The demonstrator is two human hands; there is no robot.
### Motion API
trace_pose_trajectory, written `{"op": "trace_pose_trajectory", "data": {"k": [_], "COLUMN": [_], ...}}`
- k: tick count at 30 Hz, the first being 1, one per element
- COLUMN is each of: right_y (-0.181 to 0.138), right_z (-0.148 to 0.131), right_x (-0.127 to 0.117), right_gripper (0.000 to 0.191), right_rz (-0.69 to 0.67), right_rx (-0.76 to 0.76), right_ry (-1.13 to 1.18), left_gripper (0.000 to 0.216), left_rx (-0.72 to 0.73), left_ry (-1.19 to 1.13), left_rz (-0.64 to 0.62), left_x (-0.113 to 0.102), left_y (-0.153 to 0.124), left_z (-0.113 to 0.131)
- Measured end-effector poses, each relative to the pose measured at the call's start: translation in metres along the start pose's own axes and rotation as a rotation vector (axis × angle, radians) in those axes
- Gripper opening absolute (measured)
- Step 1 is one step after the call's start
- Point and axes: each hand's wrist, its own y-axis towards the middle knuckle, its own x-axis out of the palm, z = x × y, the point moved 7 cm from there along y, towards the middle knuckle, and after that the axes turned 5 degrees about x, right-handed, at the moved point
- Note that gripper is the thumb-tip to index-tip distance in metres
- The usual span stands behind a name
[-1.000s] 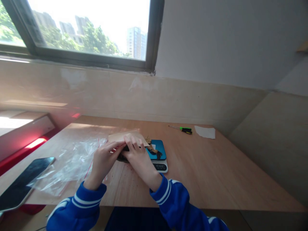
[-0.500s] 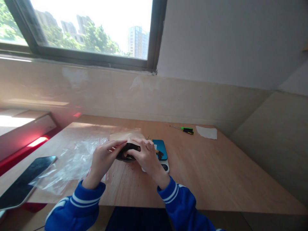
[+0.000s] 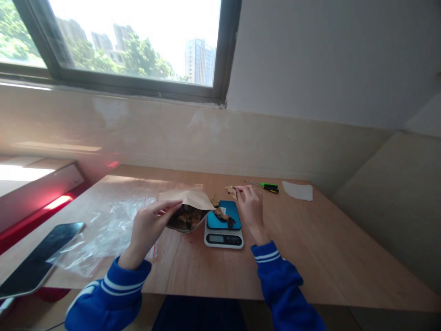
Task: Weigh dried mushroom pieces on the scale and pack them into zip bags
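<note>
1. Phone (image 3: 36, 259) lies at far left table edge, dark screen up.
2. Clear plastic bags (image 3: 103, 225) spread flat next to it.
3. Left hand (image 3: 148, 227) grips brown paper pouch (image 3: 188, 209) by its mouth, pouch open w/ brown pieces inside, resting on table (image 3: 310, 253).
4. Small scale (image 3: 223, 225), blue top, just right of pouch; few brown pieces on it.
5. Right hand (image 3: 250, 207) pinches one pale piece (image 3: 230, 189) in fingertips, above scale's far edge.
6. Green screwdriver (image 3: 265, 185) & white paper scrap (image 3: 298, 190) beyond.
</note>
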Motion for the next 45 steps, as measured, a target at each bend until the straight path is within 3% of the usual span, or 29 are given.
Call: {"op": "trace_pose_trajectory", "data": {"k": [3, 8, 11, 15, 18, 20, 22, 25, 30, 38, 45], "right_y": [0.001, -0.012, -0.017, -0.018, -0.022, -0.032, -0.049, -0.07, -0.081, -0.085, -0.083], "right_z": [0.019, 0.015, 0.008, -0.013, -0.05, -0.086, -0.122, -0.156, -0.177, -0.187, -0.184], "right_x": [0.027, 0.056, 0.06, 0.037, -0.006, -0.028, -0.034, -0.026, -0.006, -0.001, 0.017], "right_gripper": [0.024, 0.019, 0.019, 0.027, 0.027, 0.027, 0.031, 0.035, 0.02, 0.021, 0.027], "right_rz": [-0.146, -0.274, -0.299, -0.239, -0.174, -0.264, -0.48, -0.611, -0.466, -0.358, -0.47], "right_rx": [-0.054, -0.224, -0.283, -0.251, -0.247, -0.341, -0.474, -0.606, -0.678, -0.627, -0.486], "right_ry": [-0.254, -0.212, -0.135, 0.026, 0.488, 0.724, 0.782, 0.655, 0.307, 0.161, -0.013], "left_gripper": [0.021, 0.021, 0.021, 0.021, 0.021, 0.021, 0.021, 0.021, 0.021, 0.024, 0.029], "left_rx": [-0.001, -0.006, -0.017, -0.019, -0.007, -0.012, -0.024, -0.032, -0.035, -0.102, -0.064], "left_ry": [-0.01, -0.009, -0.012, 0.004, 0.011, 0.01, 0.022, 0.053, 0.07, 0.042, 0.093], "left_rz": [-0.011, -0.015, -0.022, -0.024, -0.009, 0.004, 0.023, 0.062, 0.086, 0.099, 0.114], "left_x": [0.002, 0.002, 0.003, 0.003, 0.004, 0.005, 0.006, 0.005, 0.001, -0.012, -0.012], "left_y": [0.001, 0.0, -0.002, -0.003, -0.002, -0.001, -0.002, -0.007, -0.015, -0.025, -0.032], "left_z": [0.001, 0.0, -0.001, 0.0, 0.004, 0.005, 0.006, 0.007, 0.011, -0.002, 0.001]}}
